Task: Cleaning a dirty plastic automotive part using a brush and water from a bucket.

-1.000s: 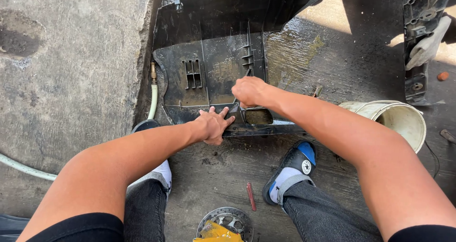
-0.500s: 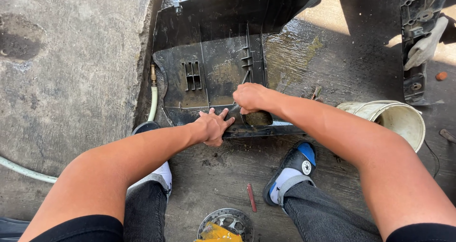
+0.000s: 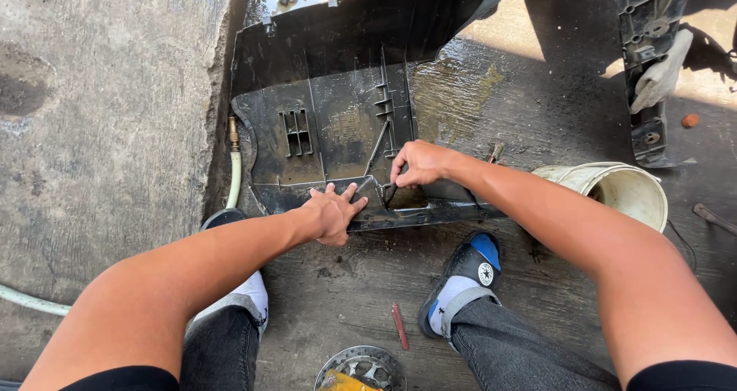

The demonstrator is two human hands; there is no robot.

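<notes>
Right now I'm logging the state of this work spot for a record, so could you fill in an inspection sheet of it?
Surface: wet, dirty concrete floor, drier slab on the left.
Job's things: large black plastic panel lying flat on the floor, grimy.
Hands: left hand pressed flat on the panel's near edge; right hand pinching a small dark part at the panel, too small to identify.
Clutter: white bucket on its side, red stick, brake disc, second black panel with a rag.
Cables: pale hose with brass fitting along the slab.
Surroundings: the person's two shoes; nothing else seen.
</notes>
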